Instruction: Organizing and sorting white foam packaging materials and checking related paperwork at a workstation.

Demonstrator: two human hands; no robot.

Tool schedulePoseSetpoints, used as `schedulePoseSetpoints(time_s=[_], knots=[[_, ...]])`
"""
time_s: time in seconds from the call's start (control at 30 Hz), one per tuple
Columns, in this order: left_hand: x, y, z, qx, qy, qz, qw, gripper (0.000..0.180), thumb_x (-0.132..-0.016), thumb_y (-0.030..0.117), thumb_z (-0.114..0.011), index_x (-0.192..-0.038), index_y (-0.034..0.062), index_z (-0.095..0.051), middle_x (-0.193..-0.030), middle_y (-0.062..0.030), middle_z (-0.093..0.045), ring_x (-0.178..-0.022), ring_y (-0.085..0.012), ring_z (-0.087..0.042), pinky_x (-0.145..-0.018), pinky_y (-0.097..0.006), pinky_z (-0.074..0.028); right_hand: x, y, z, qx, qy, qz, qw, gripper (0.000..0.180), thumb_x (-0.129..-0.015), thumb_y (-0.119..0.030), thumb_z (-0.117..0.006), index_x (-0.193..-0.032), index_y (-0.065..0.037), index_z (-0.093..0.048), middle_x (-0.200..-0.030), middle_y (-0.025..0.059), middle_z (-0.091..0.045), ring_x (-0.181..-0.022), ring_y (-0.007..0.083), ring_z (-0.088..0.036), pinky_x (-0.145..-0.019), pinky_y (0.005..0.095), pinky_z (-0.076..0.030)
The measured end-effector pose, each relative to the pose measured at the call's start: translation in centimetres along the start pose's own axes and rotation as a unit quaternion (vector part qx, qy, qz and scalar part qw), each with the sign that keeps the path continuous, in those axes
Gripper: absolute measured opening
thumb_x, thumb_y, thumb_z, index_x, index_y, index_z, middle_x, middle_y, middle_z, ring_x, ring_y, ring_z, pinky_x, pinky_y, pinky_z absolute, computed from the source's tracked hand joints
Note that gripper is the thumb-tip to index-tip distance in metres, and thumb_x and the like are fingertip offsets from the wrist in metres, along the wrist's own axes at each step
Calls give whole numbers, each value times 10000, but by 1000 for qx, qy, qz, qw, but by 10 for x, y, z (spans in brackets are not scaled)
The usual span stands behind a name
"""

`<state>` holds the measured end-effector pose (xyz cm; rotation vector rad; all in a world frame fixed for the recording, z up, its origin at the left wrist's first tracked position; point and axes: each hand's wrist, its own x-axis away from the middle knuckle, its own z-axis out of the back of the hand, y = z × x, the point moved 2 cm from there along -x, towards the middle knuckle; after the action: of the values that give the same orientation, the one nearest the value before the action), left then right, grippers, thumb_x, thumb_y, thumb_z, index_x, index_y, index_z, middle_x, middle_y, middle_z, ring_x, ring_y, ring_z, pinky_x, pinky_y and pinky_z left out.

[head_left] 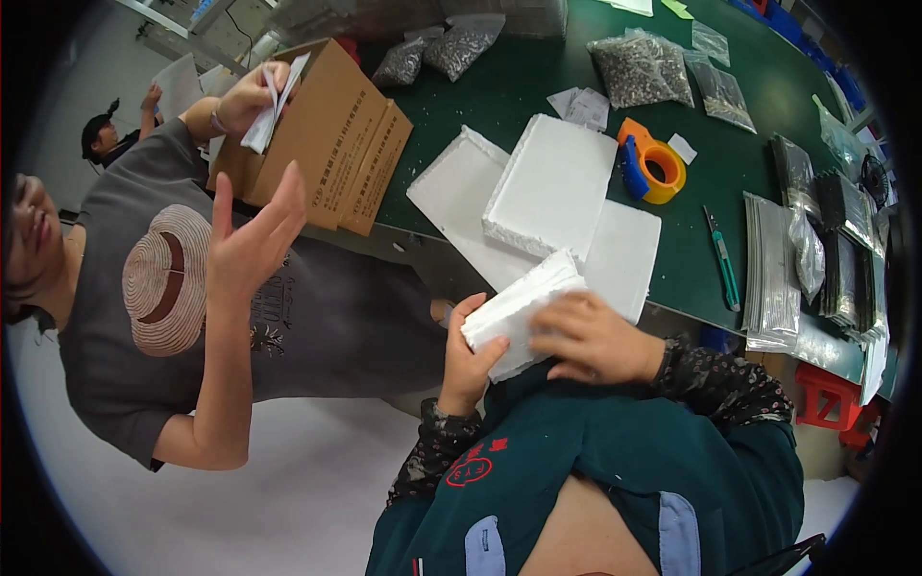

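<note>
A small white foam block (pixel 519 300) with crumbly edges is held in front of my chest. My left hand (pixel 468 353) grips its left end, thumb across the near face. My right hand (pixel 600 341) is at the block's right side, its fingers smeared by motion, so their hold on it is unclear. Just beyond, on the green table, lie larger white foam slabs (pixel 557 178), one resting on top of others. An orange and blue tape dispenser (pixel 675 175) stands beside them, and a teal utility knife (pixel 722 259) lies farther right.
At left, a co-worker (pixel 144 355) holds folded white sheets (pixel 274 110) at a cardboard box (pixel 327 134) on the table edge. Bags of small parts (pixel 639 72) lie at the back. Stacked silvery packs (pixel 770 269) occupy the right end. A red stool (pixel 828 398) stands below.
</note>
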<state>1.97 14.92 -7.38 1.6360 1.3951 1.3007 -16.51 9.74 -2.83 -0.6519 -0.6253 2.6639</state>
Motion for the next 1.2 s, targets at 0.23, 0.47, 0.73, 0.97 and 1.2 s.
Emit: schedulePoseSetpoints(time_s=[0.23,0.47,0.73,0.97,1.2], knots=[[5,46,-20,-290,-102,-227,924,611,-675,0,-605,-1200,17,-292,-1067,-142,-478,-978,-192,-480,-851,-298,-374,-37,6,37,74,-45,-52,995,697,-544,-266,-735,-1135,-75,-419,-1127,151,-451,-1057,309,-438,-903,466,-317],[-11,85,-17,-112,56,-341,932,711,-755,242,-614,-1272,39,-171,-1220,-154,-342,-1124,-217,-356,-947,-341,-264,-34,32,32,-397,50,-270,876,574,-603,-150,-736,-1061,-22,-415,-969,92,-522,-928,166,-510,-785,292,-418],[-23,34,-58,-31,131,-214,967,490,-802,194,-568,-1147,11,-271,-1041,-94,-409,-958,-146,-410,-828,-279,-355,-41,21,-14,-513,200,-293,781,595,-702,-164,-668,-1152,-1,-314,-1076,113,-453,-1008,161,-422,-865,296,-352],[-33,24,-54,-91,120,-257,955,494,-722,175,-658,-1051,1,-332,-963,-97,-475,-875,-133,-470,-737,-266,-406,-31,29,0,-507,131,-259,812,599,-757,-173,-595,-1206,-12,-233,-1113,116,-404,-1038,160,-393,-884,285,-326],[-16,19,-20,-252,136,-195,938,504,-687,207,-686,-1041,19,-381,-904,-143,-560,-820,-201,-567,-691,-314,-446,-21,66,29,168,-123,-317,925,473,-679,-342,-630,-1038,-51,-532,-1000,141,-560,-921,293,-525,-786,336,-419]])
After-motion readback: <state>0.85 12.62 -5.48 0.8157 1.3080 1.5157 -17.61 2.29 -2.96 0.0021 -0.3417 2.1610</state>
